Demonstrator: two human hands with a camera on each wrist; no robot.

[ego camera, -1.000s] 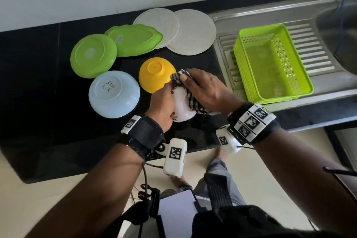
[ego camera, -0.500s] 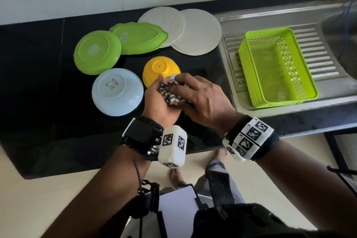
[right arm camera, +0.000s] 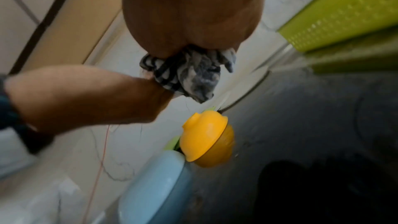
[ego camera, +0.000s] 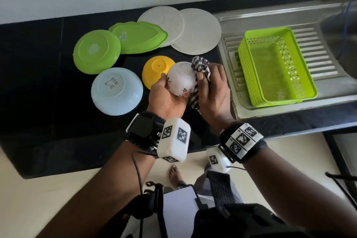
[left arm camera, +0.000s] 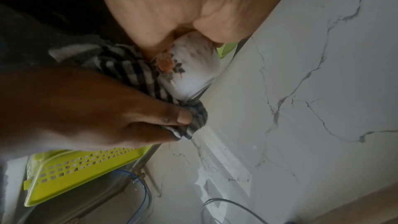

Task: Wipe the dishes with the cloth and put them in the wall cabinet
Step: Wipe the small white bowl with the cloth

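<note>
My left hand cups a small white bowl with a flower print above the black counter, bottom side up. Against the bowl's right side my right hand presses the black-and-white checked cloth, which it grips bunched in its fingers. In the left wrist view the white bowl sits under the palm with the cloth beside it. The right wrist view shows the cloth bunched in the right hand.
Upside down on the counter lie a yellow bowl, a pale blue bowl, a round green plate, a leaf-shaped green plate and two white plates. A green basket stands on the steel drainboard at right.
The left hand has turned palm up, so the white bowl now shows on top. The right hand with the cloth has slid from over the bowl to its right side.
</note>
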